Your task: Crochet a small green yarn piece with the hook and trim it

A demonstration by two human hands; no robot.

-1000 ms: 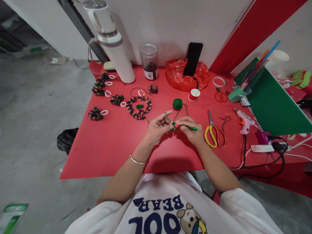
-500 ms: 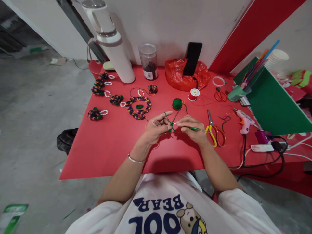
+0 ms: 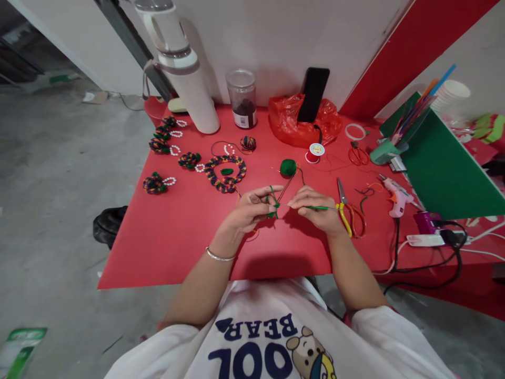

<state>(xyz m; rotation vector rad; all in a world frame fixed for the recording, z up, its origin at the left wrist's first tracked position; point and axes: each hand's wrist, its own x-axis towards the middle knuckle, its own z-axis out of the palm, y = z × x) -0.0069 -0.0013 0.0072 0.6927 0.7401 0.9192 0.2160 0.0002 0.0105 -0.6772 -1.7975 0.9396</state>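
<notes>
My left hand (image 3: pixel 252 209) pinches a small green crochet piece (image 3: pixel 273 213) between thumb and fingers, with green yarn looped over a raised finger. Strands run from there up to a green yarn ball (image 3: pixel 288 168) on the red table. In my right hand (image 3: pixel 317 207) is a crochet hook (image 3: pixel 321 208) with a green handle, held like a pen. Its thin tip points left, close to the green piece; whether the two touch is too small to tell.
Yellow and orange-handled scissors (image 3: pixel 345 210) lie right of my right hand. A multicoloured braided ring (image 3: pixel 225 173) and several yarn flowers are on the left. Behind stand a phone (image 3: pixel 313 95), a jar (image 3: pixel 241 100) and a white bottle (image 3: pixel 191 92). A pink glue gun (image 3: pixel 397 198) lies right.
My right hand has shifted slightly right, and the hook's tip has drawn back from the green piece. The green piece has tilted a little in my left hand.
</notes>
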